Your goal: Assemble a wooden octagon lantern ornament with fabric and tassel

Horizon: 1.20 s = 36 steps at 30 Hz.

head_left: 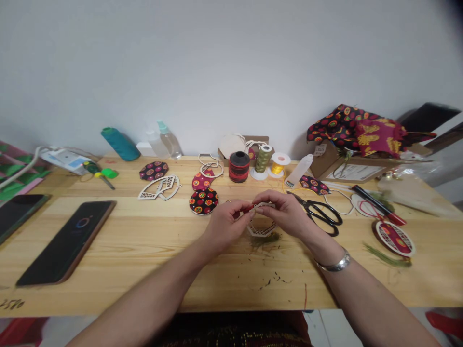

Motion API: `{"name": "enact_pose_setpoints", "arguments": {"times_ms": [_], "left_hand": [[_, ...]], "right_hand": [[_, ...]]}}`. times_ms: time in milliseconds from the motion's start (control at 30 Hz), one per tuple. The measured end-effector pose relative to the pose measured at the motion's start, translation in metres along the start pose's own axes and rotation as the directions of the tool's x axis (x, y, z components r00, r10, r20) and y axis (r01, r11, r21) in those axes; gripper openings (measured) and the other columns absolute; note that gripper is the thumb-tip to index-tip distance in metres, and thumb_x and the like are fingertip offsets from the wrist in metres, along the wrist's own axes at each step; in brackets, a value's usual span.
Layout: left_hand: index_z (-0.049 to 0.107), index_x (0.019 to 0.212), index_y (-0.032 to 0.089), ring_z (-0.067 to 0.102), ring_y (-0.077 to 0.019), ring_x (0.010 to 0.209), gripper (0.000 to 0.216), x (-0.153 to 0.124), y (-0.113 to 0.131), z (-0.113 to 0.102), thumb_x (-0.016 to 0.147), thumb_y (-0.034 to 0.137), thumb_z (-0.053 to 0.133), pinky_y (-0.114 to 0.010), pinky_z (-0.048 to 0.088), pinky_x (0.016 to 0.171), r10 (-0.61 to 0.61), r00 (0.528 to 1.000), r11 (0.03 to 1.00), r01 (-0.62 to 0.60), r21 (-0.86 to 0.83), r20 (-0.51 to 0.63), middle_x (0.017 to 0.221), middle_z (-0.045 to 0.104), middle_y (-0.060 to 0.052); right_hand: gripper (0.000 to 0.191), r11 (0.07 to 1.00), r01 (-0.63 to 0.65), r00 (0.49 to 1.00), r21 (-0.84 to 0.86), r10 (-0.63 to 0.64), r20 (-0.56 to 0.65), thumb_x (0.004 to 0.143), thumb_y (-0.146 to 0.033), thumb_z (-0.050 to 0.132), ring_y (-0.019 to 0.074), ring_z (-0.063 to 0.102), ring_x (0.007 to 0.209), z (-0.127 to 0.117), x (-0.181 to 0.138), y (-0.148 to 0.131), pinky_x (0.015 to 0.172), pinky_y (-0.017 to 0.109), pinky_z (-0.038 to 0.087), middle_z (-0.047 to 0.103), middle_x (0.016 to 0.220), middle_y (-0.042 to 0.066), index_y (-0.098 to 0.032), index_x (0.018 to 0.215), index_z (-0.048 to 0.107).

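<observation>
Between my two hands is a pale wooden octagonal frame (263, 233) with lattice cut-outs, held up over the table. My left hand (228, 222) pinches something red, likely cord, at the frame's upper left edge; the fingertips partly hide it. With thumb and fingers closed, my right hand (284, 211) grips the frame's top right edge. Below the frame lies a dark green tassel or thread bunch (265, 240), and I cannot tell whether it is attached. Just left of my hands rests a round black patterned fabric disc (203, 201).
Black scissors (321, 214) lie close to my right forearm. Thread spools, one red and black (238, 166), line the back beside a glue bottle (299, 171). A finished oval pendant (394, 238) and a marker (378, 205) are at right. Phones, one large (67, 243), lie left.
</observation>
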<state>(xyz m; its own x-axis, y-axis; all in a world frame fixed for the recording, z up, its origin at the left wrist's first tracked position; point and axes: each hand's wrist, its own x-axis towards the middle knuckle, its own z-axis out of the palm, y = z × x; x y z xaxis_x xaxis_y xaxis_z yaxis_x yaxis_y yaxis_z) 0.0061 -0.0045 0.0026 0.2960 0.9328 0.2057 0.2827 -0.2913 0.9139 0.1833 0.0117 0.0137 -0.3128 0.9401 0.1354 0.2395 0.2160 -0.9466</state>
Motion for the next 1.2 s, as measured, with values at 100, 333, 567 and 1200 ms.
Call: {"name": "enact_pose_setpoints", "arguments": {"times_ms": [100,333,567,1200], "left_hand": [[0.068,0.089,0.019,0.058,-0.0116,0.064,0.015,0.000,-0.001,0.000,0.082,0.025,0.058,-0.022,0.047,0.057,-0.006,1.000,1.000,0.006,0.007,0.003,0.074,0.067,0.000],[0.068,0.086,0.017,0.057,-0.0108,0.062,0.013,0.000,0.000,0.000,0.080,0.022,0.059,-0.020,0.044,0.054,-0.013,1.000,0.999,0.013,0.030,-0.013,0.073,0.068,0.000],[0.070,0.091,0.019,0.058,-0.0121,0.064,0.016,0.000,-0.001,0.000,0.079,0.024,0.060,-0.022,0.044,0.055,-0.045,0.999,0.999,0.045,0.008,0.001,0.078,0.070,-0.002],[0.072,0.081,0.013,0.048,-0.0061,0.049,0.018,0.012,0.002,-0.019,0.064,0.016,0.071,-0.021,0.035,0.049,-0.355,0.931,0.623,0.308,-0.719,0.091,0.066,0.068,-0.004]], "right_hand": [[0.009,1.000,-0.008,1.000,0.004,0.008,0.002,0.074,-0.024,0.067,0.0167,0.061,0.080,0.000,0.000,0.000,0.078,0.034,0.047,0.068,0.082,0.004,-0.019,0.082,0.068],[0.011,0.999,-0.022,1.000,0.024,0.022,0.005,0.073,-0.024,0.067,0.0153,0.061,0.076,0.001,0.000,0.002,0.074,0.031,0.048,0.068,0.080,0.003,-0.018,0.081,0.066],[0.008,0.994,-0.070,0.998,0.084,0.069,0.013,0.073,-0.024,0.065,0.0110,0.056,0.063,0.002,0.000,0.000,0.064,0.026,0.046,0.064,0.069,0.000,-0.017,0.078,0.065],[0.009,0.971,-0.239,0.971,0.030,0.239,-0.007,0.069,-0.024,0.063,0.0086,0.050,0.051,0.001,0.002,-0.005,0.052,0.023,0.041,0.060,0.058,-0.002,-0.016,0.072,0.065]]}}
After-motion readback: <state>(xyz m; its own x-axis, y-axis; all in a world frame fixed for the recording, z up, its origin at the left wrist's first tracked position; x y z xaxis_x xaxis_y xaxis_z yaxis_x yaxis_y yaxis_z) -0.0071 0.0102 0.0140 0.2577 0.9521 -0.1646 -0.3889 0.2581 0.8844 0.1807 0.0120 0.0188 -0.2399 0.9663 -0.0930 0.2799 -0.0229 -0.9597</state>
